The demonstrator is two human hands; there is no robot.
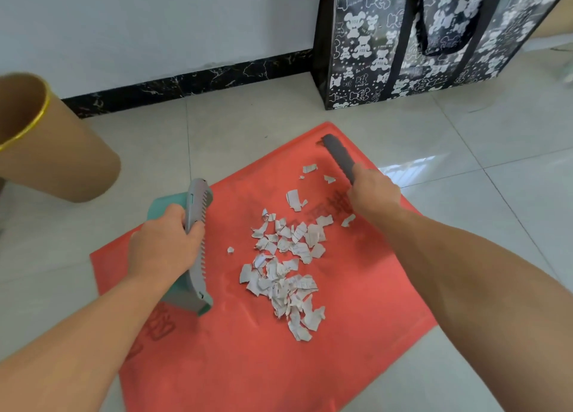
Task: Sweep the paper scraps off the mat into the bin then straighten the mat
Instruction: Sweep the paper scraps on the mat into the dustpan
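Note:
A red mat (248, 349) lies skewed on the tiled floor. Several torn white paper scraps (285, 272) are heaped near its middle, with a few loose ones toward the far corner. My left hand (164, 244) is shut on a teal and grey dustpan (198, 250), which stands on the mat's left side with its toothed edge facing the scraps. My right hand (372, 191) is shut on a grey hand brush (338, 154), whose head lies at the mat's far corner. A brown bin (55, 157) with a gold rim stands at the far left.
A black shopping bag (418, 39) printed with white bears stands against the wall just beyond the mat. A black marble skirting (186, 86) runs along the white wall. Pale floor tiles (496, 179) surround the mat on all sides.

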